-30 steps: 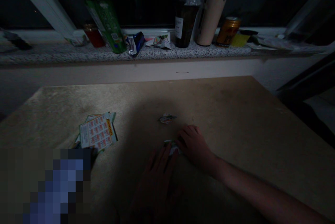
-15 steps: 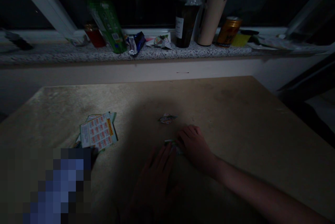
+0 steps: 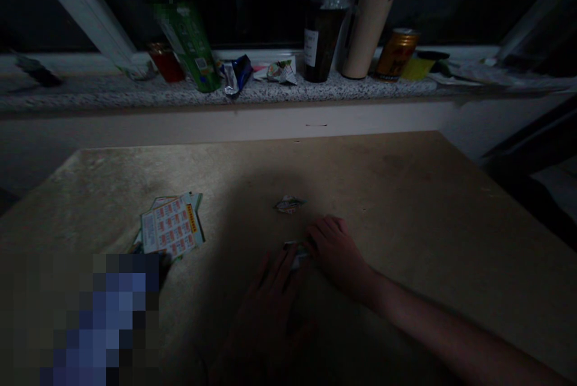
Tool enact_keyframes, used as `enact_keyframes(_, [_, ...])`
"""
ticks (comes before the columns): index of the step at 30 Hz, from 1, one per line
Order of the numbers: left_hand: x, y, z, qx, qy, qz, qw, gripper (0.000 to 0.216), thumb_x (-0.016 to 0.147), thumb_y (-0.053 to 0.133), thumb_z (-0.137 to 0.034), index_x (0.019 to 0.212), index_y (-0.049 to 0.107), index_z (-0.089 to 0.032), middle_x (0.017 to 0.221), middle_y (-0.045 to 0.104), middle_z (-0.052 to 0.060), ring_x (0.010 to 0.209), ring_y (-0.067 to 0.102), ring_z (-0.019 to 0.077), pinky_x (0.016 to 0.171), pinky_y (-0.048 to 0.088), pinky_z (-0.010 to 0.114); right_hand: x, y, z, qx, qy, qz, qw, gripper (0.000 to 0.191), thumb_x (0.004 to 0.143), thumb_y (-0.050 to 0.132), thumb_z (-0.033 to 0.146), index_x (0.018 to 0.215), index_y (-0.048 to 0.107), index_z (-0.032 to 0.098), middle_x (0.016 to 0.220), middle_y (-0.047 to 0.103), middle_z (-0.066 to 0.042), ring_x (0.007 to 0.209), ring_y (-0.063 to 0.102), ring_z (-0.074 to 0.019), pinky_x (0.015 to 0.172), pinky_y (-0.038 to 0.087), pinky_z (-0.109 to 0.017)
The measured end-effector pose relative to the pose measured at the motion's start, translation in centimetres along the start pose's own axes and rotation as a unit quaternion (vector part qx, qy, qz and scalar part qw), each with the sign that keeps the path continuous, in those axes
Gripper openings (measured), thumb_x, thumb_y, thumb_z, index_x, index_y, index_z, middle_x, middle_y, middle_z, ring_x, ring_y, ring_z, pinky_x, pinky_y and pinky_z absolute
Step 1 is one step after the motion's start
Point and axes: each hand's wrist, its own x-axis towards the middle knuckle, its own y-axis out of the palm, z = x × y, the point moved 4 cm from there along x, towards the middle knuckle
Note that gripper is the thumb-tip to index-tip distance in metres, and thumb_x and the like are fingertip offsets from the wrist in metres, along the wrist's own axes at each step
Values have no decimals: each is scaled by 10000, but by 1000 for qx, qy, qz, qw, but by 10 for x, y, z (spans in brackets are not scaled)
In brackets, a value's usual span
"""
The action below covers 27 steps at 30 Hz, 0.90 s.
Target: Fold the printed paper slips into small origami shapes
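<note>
The scene is dim. My left hand (image 3: pixel 270 296) lies in shadow on the brown table (image 3: pixel 406 193), its fingers stretched flat onto a small folded paper piece (image 3: pixel 296 252). My right hand (image 3: pixel 336 254) comes in from the right, and its curled fingers press on the same paper from the other side. A finished small folded paper (image 3: pixel 288 204) lies just beyond the hands. A stack of printed paper sheets (image 3: pixel 171 231) rests to the left.
A granite windowsill (image 3: pixel 112 94) runs behind the table, carrying a green bottle (image 3: pixel 187 43), a red jar (image 3: pixel 166 64), a dark bottle (image 3: pixel 320 40), a cardboard tube (image 3: pixel 369 13), a gold can (image 3: pixel 396 54) and wrappers. A blurred patch covers the lower left.
Both hands stay on the small paper with only slight finger shifts. The camera view has drifted a little.
</note>
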Motion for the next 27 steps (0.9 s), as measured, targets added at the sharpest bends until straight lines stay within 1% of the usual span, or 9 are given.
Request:
enact_keyframes(4, [1, -2, -1, 4, -5, 3, 1000, 802, 832, 474, -569, 1459, 136, -200, 1518, 167, 74, 1372, 168, 275, 1103, 117, 471, 2, 0, 0, 0, -4, -3, 1000, 87, 883, 538, 195, 910, 606, 148, 890, 622, -75, 870, 531, -231, 834, 371, -390])
enact_keyframes(8, [1, -3, -3, 4, -6, 5, 1000, 812, 812, 514, -543, 1454, 168, -185, 1513, 184, 82, 1368, 178, 282, 1101, 141, 472, 4, -3, -2, 1, -10, 17, 1000, 82, 881, 538, 188, 884, 613, 157, 870, 626, -67, 860, 544, -228, 838, 390, -396])
enact_keyframes(10, [1, -3, -4, 0, -6, 0, 1000, 800, 813, 514, -538, 1450, 187, -182, 1511, 192, 83, 1365, 190, 283, 1100, 148, 471, 0, -6, -2, 6, -19, 15, 1000, 98, 882, 540, 214, 905, 622, 164, 892, 638, -67, 877, 554, -225, 865, 395, -407])
enact_keyframes(12, [1, -3, -4, -1, -3, -9, 1000, 776, 818, 508, -536, 1441, 221, -174, 1510, 194, 88, 1361, 199, 287, 1098, 157, 471, -10, -13, 0, 20, -34, -16, 999, 182, 894, 522, 249, 1031, 613, 170, 1004, 650, -76, 965, 554, -226, 927, 378, -423])
enact_keyframes(14, [0, -3, -4, 2, 0, -13, 1000, 762, 824, 497, -544, 1433, 247, -159, 1511, 189, 95, 1363, 193, 288, 1100, 156, 465, -25, -19, 7, 25, -75, -32, 996, 270, 916, 478, 274, 1148, 575, 177, 1146, 631, -67, 1096, 520, -221, 1013, 322, -442])
enact_keyframes(16, [0, -2, -4, 6, 3, -19, 1000, 761, 832, 478, -560, 1431, 252, -149, 1510, 189, 99, 1366, 184, 291, 1102, 157, 460, -43, -24, 14, 8, -113, -32, 993, 336, 935, 427, 309, 1218, 535, 165, 1229, 598, -59, 1185, 475, -214, 1063, 272, -454])
enact_keyframes(18, [0, -2, -5, 9, 1, -26, 1000, 755, 844, 455, -565, 1440, 230, -158, 1509, 198, 93, 1364, 190, 288, 1099, 171, 456, -57, -26, 19, -17, -131, -6, 991, 405, 936, 408, 318, 1289, 473, 129, 1293, 553, -62, 1243, 427, -208, 1077, 272, -438])
enact_keyframes(21, [1, -3, -6, 11, -5, -38, 999, 749, 856, 427, -581, 1446, 210, -173, 1505, 215, 87, 1357, 213, 283, 1091, 197, 454, -67, -27, 21, -36, -131, 16, 991, 474, 917, 417, 335, 1323, 425, 90, 1345, 499, -82, 1272, 398, -209, 1082, 271, -440])
enact_keyframes(27, [1, -2, -6, 26, 1, -40, 999, 757, 850, 416, -609, 1434, 248, -158, 1502, 223, 96, 1356, 210, 288, 1098, 171, 454, -65, -24, 20, -31, -118, 23, 992, 493, 901, 444, 344, 1318, 427, 82, 1339, 502, -97, 1270, 406, -216, 1114, 201, -468])
